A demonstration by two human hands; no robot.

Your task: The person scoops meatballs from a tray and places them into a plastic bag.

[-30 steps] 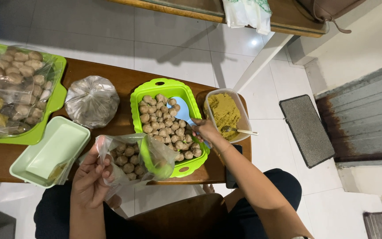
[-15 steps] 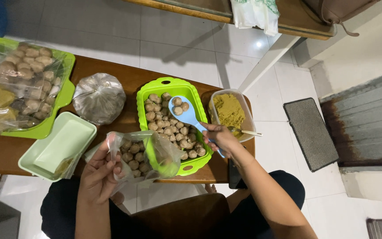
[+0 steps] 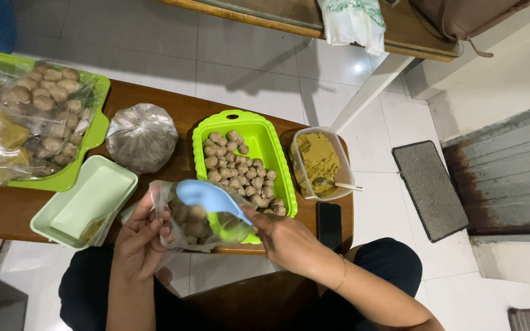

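1. Just left of the green tray, your left hand pinches the soft plastic bag by its mouth; thin film, likely slippery, so grip the rim.
2. Your right hand grasps the blue spoon over the bag; its handle looks stiff and light.
3. Meatballs in the tray would roll readily.

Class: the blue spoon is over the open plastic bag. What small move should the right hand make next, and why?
Probably tip the blue spoon so its load drops into the plastic bag: the right hand holds it over the mouth, which the left hand keeps open.
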